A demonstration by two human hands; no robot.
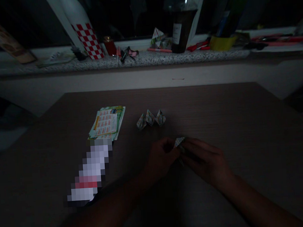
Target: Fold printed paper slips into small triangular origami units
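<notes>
Both hands meet over the table around a small piece of folded printed paper (179, 141). My left hand (161, 158) pinches it from the left between thumb and fingers. From the right, the fingers of my right hand (208, 161) press against the same paper. Its lower part is dark and partly covered by the fingers. Just beyond my hands stand three small folded paper pieces (149, 118) in a row, pointed at the top. To their left lies a stack of printed paper sheets (106, 121) with green edges.
A lit, pixelated device (93, 168) lies left of my left forearm on the brown table (217, 102). Behind, the granite windowsill (143, 60) holds a red-and-white checkered bottle (88, 40), a dark labelled bottle (182, 31), a yellow holder (222, 43) and pens. The room is dim.
</notes>
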